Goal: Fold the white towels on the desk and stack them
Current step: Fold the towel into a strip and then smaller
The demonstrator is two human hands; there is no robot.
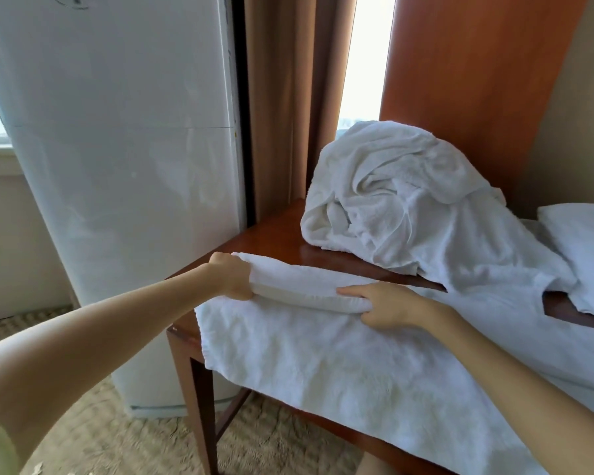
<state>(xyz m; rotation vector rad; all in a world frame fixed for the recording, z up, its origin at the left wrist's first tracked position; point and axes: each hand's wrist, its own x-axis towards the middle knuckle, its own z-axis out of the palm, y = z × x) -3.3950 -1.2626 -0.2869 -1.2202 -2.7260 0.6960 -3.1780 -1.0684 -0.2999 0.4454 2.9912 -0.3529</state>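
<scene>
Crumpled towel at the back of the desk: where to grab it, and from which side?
On the crumpled towel, probably the thin flap at its front edge, coming from the near side. It lies flat on the desk, while the mound is bunched and backs onto the wooden panel, so the rear looks blocked.

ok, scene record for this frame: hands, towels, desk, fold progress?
left grip: holds turned-over edge of the spread towel, at its left end
right grip: pinches same edge, further right
heap of towels: unfolded, behind on desk
folded towel: far right, partly cut off
progress: far edge turned over, fold not finished
</scene>
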